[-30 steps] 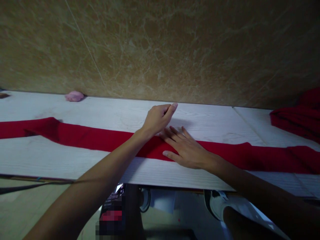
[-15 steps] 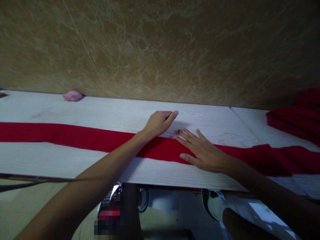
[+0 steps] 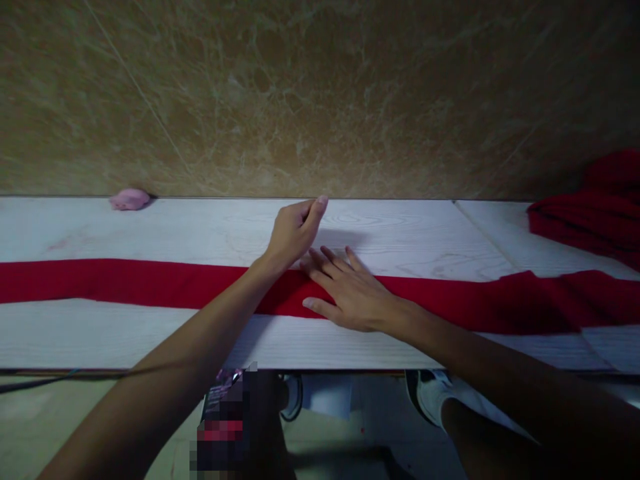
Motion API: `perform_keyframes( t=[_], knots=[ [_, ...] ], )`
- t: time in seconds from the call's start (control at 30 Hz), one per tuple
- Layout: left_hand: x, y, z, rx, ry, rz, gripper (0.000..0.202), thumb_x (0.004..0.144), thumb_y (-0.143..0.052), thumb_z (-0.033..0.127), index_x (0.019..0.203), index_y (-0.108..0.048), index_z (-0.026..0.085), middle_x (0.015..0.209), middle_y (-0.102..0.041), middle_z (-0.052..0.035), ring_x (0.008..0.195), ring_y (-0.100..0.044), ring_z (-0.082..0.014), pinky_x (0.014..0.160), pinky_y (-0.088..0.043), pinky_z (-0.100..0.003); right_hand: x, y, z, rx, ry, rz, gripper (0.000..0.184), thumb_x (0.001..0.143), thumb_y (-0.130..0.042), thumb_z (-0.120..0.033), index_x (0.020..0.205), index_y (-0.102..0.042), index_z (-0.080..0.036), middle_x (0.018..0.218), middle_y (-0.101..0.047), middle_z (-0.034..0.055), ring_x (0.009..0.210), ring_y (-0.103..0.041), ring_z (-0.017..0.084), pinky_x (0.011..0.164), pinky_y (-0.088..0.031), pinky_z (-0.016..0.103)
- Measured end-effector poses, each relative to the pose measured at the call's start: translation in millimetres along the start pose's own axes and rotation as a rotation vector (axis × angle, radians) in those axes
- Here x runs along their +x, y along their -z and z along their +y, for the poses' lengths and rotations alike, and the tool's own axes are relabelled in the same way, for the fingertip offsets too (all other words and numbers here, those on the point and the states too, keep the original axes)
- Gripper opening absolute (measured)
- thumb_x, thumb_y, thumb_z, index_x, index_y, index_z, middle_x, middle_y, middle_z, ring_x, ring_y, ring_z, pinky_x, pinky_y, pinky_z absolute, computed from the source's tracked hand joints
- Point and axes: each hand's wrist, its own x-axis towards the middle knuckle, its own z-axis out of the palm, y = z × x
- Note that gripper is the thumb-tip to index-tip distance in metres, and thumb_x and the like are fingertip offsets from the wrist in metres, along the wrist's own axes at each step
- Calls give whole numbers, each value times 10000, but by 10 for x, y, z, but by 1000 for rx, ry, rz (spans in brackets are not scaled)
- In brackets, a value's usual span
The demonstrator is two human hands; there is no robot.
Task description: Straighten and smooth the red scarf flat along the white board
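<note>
A long red fabric strip (image 3: 125, 283) lies across the pale wooden table (image 3: 150, 333) from left to right. My right hand (image 3: 347, 293) rests flat on the strip near the middle, fingers spread and pointing left. My left hand (image 3: 295, 232) sits at the strip's far edge just beyond the right fingertips, fingers curled with the thumb pressed to them; whether it pinches the cloth is hidden. The two hands nearly touch.
A heap of red cloth (image 3: 590, 213) lies at the back right against the marbled brown wall (image 3: 320, 93). A small pink lump (image 3: 129, 199) sits at the back left by the wall. Below the table's front edge are white shoes (image 3: 430, 400) on the floor.
My right hand slid right along the strip, then came back left beside my left hand. The strip's left part now lies straighter. My left hand stayed near the middle.
</note>
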Motion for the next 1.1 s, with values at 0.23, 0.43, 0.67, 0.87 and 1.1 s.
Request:
perform_keyframes(
  t=[0.23, 0.43, 0.67, 0.87, 1.1],
  knots=[
    [26, 18, -22, -5, -32, 33, 606, 1032, -381, 682, 624, -328, 237, 574, -327, 49, 557, -315, -119, 564, -247, -316, 84, 78, -43, -27, -5, -9, 763, 1084, -290, -665, 1687, -280, -198, 1751, -187, 135, 1622, -118, 346, 1279, -120, 671],
    [42, 43, -63, 24, -36, 37, 624, 1056, -322, 697, 641, -374, 233, 588, -387, 39, 582, -394, -124, 584, -283, -310, 196, -131, -78, -40, 67, 21, 724, 1086, -363, -607, 1662, -349, -169, 1717, -291, 182, 1589, -237, 390, 1262, -161, 698],
    [41, 84, -25, 25, -59, 26, 606, 1084, -334, 636, 667, -482, 222, 617, -437, 26, 599, -446, -128, 593, -300, -304, 268, -108, -105, -22, 73, 92, 726, 1079, -314, -637, 1645, -389, -188, 1694, -372, 172, 1572, -298, 397, 1251, -194, 719],
    [31, 85, -19, 41, -53, 19, 600, 1094, -349, 606, 662, -505, 220, 613, -456, 26, 598, -452, -127, 604, -306, -307, 339, -177, -178, -42, 91, 45, 734, 1081, -308, -634, 1620, -428, -150, 1681, -393, 186, 1572, -304, 393, 1248, -228, 708],
    [32, 81, -33, 52, -54, 4, 599, 1095, -344, 610, 673, -509, 219, 619, -471, 29, 612, -461, -128, 618, -320, -305, 293, -118, -106, -8, 101, 62, 738, 1078, -290, -647, 1629, -410, -171, 1684, -385, 184, 1570, -305, 401, 1237, -230, 731]
  ],
)
